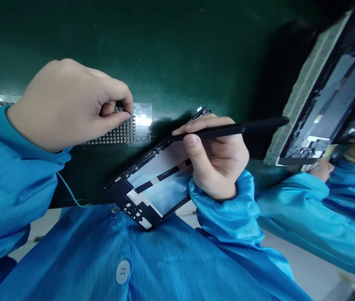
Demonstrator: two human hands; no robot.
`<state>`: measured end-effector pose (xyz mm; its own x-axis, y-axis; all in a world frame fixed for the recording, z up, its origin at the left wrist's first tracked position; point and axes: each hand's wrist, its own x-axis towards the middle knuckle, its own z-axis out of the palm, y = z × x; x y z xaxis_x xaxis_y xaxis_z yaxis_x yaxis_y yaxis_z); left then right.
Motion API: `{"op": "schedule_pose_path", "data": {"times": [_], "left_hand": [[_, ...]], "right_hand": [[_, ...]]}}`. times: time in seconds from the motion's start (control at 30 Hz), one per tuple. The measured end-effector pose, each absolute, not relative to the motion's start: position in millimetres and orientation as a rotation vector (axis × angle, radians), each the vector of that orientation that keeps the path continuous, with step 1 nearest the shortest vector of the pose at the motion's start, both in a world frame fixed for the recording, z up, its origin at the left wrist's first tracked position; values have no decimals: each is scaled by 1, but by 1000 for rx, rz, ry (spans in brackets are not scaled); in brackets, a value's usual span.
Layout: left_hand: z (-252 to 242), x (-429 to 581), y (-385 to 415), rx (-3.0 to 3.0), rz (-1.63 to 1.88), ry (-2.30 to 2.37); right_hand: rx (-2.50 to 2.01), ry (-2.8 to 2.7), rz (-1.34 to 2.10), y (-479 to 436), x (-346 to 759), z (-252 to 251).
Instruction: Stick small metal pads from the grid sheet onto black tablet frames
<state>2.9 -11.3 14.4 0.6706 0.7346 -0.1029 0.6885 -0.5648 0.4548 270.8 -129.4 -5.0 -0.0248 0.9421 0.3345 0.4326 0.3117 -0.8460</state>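
My left hand [80,104] has thumb and forefinger pinched together above a sheet of small square pads [117,133] on clear backing. Whatever lies between those fingertips is too small or hidden to make out. A slim black pen-like tool [246,127] is gripped in my right hand [218,159], its thick end pointing right. Under that hand lies an opened phone or tablet housing [161,184], tilted, with a silvery panel, a dark flex strip and white patches. Its lower corner reaches over the table edge near my coat, and my right hand covers its right part.
A green work surface [177,54] spreads under everything. On the right stands a black tray with a pale foam edge [305,88], holding similar housings [337,92]. Beyond it is a co-worker's blue sleeve [303,196] and hand [321,169]. A thin blue cord [69,190] hangs near my left sleeve.
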Motion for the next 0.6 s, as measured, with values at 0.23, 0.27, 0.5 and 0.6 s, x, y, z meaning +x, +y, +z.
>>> {"op": "schedule_pose_path", "data": {"times": [0.23,0.27,0.5,0.6], "left_hand": [[18,5,-8,2378,16,1161],[19,6,-7,2378,2,1166],[18,10,-9,2386,-67,1186],[18,10,-8,2389,-68,1186]], "right_hand": [[-1310,-1909,958,-72,256,18],[-1306,-1936,987,-65,255,17],[-1326,-1926,1018,-59,253,8],[-1315,-1923,1058,-57,253,9]]}}
